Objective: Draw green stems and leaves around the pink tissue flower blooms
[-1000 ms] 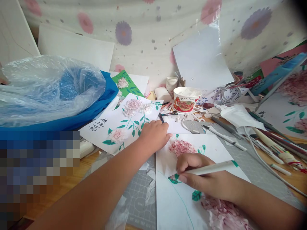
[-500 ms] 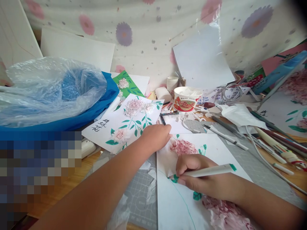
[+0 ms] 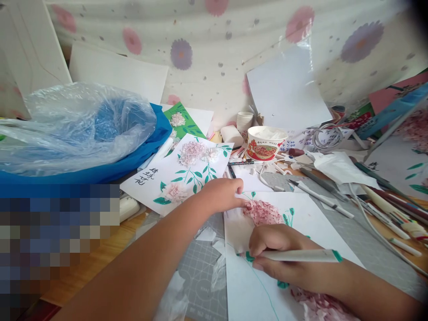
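My right hand (image 3: 284, 256) is closed around a white marker (image 3: 301, 255) with a green end, its tip on a green leaf drawn on a white sheet (image 3: 310, 214). That sheet carries a pink paper flower (image 3: 262, 212), green stems and more pink scraps near the bottom edge. My left hand (image 3: 222, 195) rests on the sheet's top left corner with its fingers curled down, pressing the paper; nothing shows inside it. Beside it lies a finished flower picture (image 3: 183, 171) with black writing.
A blue bag (image 3: 140, 142) under clear plastic film (image 3: 76, 127) fills the left. A printed paper bowl (image 3: 267, 142), stacked paper cups (image 3: 244, 121), loose pens (image 3: 321, 198), cables and crumpled tissue (image 3: 337, 167) crowd the back right. A grey cutting mat (image 3: 197, 272) lies under the sheet.
The view has shifted, so everything sits a little lower and to the right. My right hand has moved the marker slightly down the sheet. My left hand stays on the corner.
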`<state>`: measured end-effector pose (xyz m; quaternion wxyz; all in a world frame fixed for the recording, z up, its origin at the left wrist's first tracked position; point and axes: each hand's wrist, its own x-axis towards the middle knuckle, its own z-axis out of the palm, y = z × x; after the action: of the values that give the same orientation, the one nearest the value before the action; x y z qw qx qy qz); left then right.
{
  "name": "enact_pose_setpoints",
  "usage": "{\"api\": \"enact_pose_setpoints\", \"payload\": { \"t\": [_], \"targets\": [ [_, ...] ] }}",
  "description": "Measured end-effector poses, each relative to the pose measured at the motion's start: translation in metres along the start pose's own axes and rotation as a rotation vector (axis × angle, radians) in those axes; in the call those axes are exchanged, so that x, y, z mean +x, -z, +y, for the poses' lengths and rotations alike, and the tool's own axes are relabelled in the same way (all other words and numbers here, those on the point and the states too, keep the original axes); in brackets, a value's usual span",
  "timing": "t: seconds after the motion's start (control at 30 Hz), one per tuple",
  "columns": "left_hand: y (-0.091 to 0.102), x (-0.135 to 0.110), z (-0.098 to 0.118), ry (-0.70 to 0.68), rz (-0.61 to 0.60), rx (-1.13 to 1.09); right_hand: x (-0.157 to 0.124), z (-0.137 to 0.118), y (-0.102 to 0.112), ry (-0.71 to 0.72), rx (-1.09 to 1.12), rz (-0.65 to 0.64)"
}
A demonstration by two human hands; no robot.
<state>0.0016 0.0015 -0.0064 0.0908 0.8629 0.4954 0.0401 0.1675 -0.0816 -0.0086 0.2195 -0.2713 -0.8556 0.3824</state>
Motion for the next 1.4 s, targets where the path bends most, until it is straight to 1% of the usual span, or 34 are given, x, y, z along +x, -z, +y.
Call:
{"api": "enact_pose_setpoints", "payload": {
  "t": [0.13, 0.2, 0.3, 0.37, 0.5, 0.63, 0.77, 0.9, 0.97, 1.07, 1.1, 1.13, 1.27, 1.33, 1.4],
  "targets": [
    [0.000, -0.001, 0.000, -0.002, -0.007, -0.011, 0.000, 0.002, -0.002, -0.023, 0.017, -0.025],
    [0.001, -0.001, 0.000, -0.005, -0.010, -0.012, -0.001, 0.003, -0.002, -0.064, 0.064, -0.019],
    [0.001, -0.001, 0.000, -0.009, -0.009, -0.013, -0.004, 0.003, -0.002, -0.175, 0.173, 0.042],
    [0.002, -0.001, 0.001, -0.009, -0.008, -0.016, -0.005, 0.004, -0.001, -0.213, 0.223, 0.067],
    [0.003, -0.002, 0.002, -0.013, -0.012, -0.020, -0.008, 0.006, 0.000, -0.219, 0.240, 0.040],
    [0.004, -0.002, 0.002, -0.011, -0.015, -0.025, -0.009, 0.009, 0.002, -0.217, 0.249, 0.051],
    [0.002, -0.001, 0.002, -0.006, -0.010, -0.030, -0.009, 0.007, 0.004, -0.209, 0.245, 0.029],
    [0.001, 0.000, 0.001, -0.015, 0.014, -0.028, -0.009, 0.008, 0.005, -0.223, 0.268, 0.013],
    [0.003, -0.001, 0.000, -0.016, 0.051, -0.020, -0.008, 0.010, 0.006, -0.218, 0.309, 0.024],
    [0.010, -0.006, 0.001, 0.002, 0.134, 0.011, -0.007, 0.015, 0.007, -0.197, 0.403, 0.097],
    [0.012, -0.008, 0.002, 0.014, 0.141, 0.027, -0.007, 0.016, 0.007, -0.199, 0.456, 0.133],
    [0.014, -0.010, 0.003, 0.024, 0.127, 0.043, -0.007, 0.017, 0.007, -0.206, 0.521, 0.172],
    [0.015, -0.013, 0.005, 0.021, -0.002, 0.079, -0.010, 0.014, 0.007, -0.207, 0.759, 0.316],
    [0.013, -0.013, 0.004, 0.020, -0.015, 0.081, -0.011, 0.012, 0.009, -0.169, 0.807, 0.361],
    [0.011, -0.012, 0.003, 0.025, -0.008, 0.081, -0.011, 0.012, 0.010, -0.140, 0.832, 0.378]
  ]
}}
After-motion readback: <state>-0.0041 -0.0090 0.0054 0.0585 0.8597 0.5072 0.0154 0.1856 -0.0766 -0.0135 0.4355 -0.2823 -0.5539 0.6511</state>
